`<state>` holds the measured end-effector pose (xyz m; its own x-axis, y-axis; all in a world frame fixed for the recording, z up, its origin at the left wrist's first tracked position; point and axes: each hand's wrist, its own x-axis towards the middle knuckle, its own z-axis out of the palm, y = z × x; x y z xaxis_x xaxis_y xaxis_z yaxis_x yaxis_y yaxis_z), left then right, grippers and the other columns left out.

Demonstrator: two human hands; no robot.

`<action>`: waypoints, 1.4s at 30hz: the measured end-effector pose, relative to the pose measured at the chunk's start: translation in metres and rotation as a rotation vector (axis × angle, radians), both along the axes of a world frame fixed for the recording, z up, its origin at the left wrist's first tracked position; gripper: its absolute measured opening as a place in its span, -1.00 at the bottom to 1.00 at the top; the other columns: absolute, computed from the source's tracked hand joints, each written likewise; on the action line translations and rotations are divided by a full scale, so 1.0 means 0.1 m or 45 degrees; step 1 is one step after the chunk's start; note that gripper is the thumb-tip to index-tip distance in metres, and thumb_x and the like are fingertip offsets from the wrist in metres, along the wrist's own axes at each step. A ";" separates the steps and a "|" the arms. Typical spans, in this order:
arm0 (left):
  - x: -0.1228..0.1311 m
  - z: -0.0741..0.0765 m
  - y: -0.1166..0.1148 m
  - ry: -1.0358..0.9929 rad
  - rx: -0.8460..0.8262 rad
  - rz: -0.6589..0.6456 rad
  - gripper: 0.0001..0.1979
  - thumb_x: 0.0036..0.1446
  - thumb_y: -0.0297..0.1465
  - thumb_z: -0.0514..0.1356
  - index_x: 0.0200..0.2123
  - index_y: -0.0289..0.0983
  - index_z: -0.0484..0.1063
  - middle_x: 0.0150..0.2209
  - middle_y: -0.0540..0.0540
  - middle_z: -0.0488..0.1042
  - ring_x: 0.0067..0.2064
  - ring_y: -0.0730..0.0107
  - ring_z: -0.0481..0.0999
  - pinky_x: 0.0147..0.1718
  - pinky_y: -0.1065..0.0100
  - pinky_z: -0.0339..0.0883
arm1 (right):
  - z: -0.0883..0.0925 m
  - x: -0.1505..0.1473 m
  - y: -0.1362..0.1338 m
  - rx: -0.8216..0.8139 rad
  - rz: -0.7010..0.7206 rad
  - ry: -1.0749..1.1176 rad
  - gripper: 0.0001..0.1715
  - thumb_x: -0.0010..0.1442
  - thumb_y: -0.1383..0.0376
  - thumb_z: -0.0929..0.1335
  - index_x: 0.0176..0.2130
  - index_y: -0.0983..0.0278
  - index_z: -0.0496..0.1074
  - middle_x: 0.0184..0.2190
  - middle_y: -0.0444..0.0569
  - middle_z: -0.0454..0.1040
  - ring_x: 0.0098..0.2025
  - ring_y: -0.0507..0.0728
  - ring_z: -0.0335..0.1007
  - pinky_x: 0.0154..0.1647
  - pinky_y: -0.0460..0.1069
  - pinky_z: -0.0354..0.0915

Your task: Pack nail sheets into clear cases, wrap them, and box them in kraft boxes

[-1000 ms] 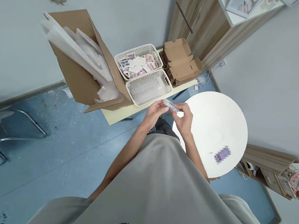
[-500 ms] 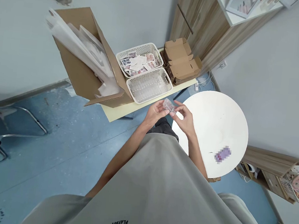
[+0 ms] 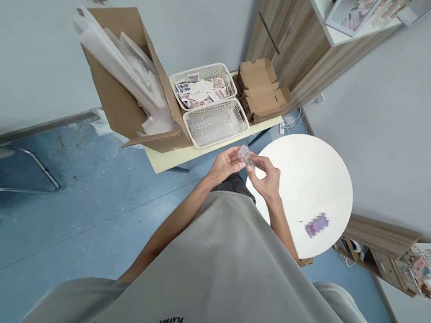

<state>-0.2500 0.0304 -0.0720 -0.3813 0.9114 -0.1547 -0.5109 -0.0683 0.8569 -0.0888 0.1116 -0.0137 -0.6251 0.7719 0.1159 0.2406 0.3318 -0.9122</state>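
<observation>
1. Blue floor (image 3: 90, 215) below; round white table (image 3: 309, 184) at right.
2. I see left hand (image 3: 225, 165) and right hand (image 3: 266, 178), fingers nearly closed, pinching clear plastic piece (image 3: 245, 155) between them.
3. Risk, I judge: smooth piece slips if fingertip hold loosens.

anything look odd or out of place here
A pixelated purple patch on the round white table looks odd, hiding what's there. White scraps lie loose on the blue floor near the grey wall, like litter. The clear plastic item between left hand and right hand is too small to judge.
</observation>
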 end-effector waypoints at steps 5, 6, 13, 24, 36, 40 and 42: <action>0.00 0.01 -0.02 -0.036 0.018 0.007 -0.24 -0.10 -0.06 0.66 0.13 -0.22 0.59 0.10 -0.27 0.71 0.20 -0.14 0.69 0.34 -0.14 0.47 | 0.07 0.00 0.02 0.040 0.018 -0.036 -0.62 0.33 -0.08 0.50 0.00 0.07 0.57 0.13 -0.01 0.72 0.10 0.30 0.74 0.25 0.27 0.64; 0.01 0.02 -0.03 -0.042 0.021 0.001 -0.23 -0.09 -0.06 0.66 0.14 -0.23 0.59 0.10 -0.29 0.70 0.20 -0.15 0.69 0.33 -0.15 0.47 | 0.08 0.00 0.03 0.039 0.014 -0.034 -0.61 0.34 -0.10 0.48 0.00 0.07 0.57 0.09 0.00 0.74 0.08 0.30 0.75 0.21 0.26 0.66; 0.03 0.12 -0.07 -0.083 0.089 -0.054 -0.20 -0.06 -0.07 0.65 0.20 -0.26 0.58 0.17 -0.34 0.67 0.24 -0.23 0.67 0.35 -0.21 0.44 | 0.15 0.03 0.13 0.019 -0.054 0.004 -0.45 0.41 -0.25 0.38 -0.03 0.11 0.57 -0.12 0.01 0.76 -0.11 0.28 0.77 0.02 0.20 0.69; 0.00 0.41 -0.15 -0.264 0.084 -0.083 -0.18 0.00 -0.11 0.61 0.32 -0.19 0.55 0.39 -0.34 0.52 0.46 -0.28 0.46 0.47 -0.21 0.30 | 0.08 -0.43 0.61 -0.183 -0.236 0.192 -0.22 0.38 -0.46 0.26 -0.17 0.13 0.55 -0.18 0.04 0.76 -0.17 0.29 0.75 -0.25 0.17 0.67; 0.00 0.28 -0.16 -0.206 0.056 -0.055 -0.25 0.13 -0.23 0.52 0.38 -0.16 0.48 0.50 -0.33 0.38 0.53 -0.18 0.37 0.53 -0.17 0.19 | -0.17 -0.60 0.74 -0.304 -0.236 0.180 -0.10 0.32 -0.48 0.31 0.11 0.17 0.59 -0.08 0.08 0.76 -0.09 0.29 0.76 -0.12 0.17 0.69; -0.01 0.27 -0.16 -0.184 0.055 -0.027 -0.26 0.13 -0.32 0.48 0.38 -0.10 0.47 0.54 -0.24 0.32 0.54 -0.14 0.35 0.53 -0.15 0.21 | -0.07 -0.46 0.63 -0.067 -0.318 0.136 -0.13 0.36 -0.40 0.36 0.26 0.16 0.54 0.14 0.15 0.69 0.19 0.34 0.67 0.16 0.25 0.63; -0.01 0.26 -0.15 -0.163 0.057 -0.012 -0.25 0.12 -0.34 0.48 0.39 -0.05 0.46 0.56 -0.19 0.29 0.55 -0.11 0.33 0.52 -0.13 0.22 | 0.05 -0.38 0.49 0.038 -0.356 0.101 -0.22 0.40 -0.34 0.36 0.23 0.15 0.57 0.15 0.13 0.69 0.25 0.35 0.64 0.27 0.30 0.57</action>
<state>-0.2506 0.0151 -0.0465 -0.3525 0.9220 -0.1603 -0.6165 -0.0999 0.7810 -0.1269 0.1608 -0.0084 -0.3766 0.9085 0.1813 0.2545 0.2896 -0.9227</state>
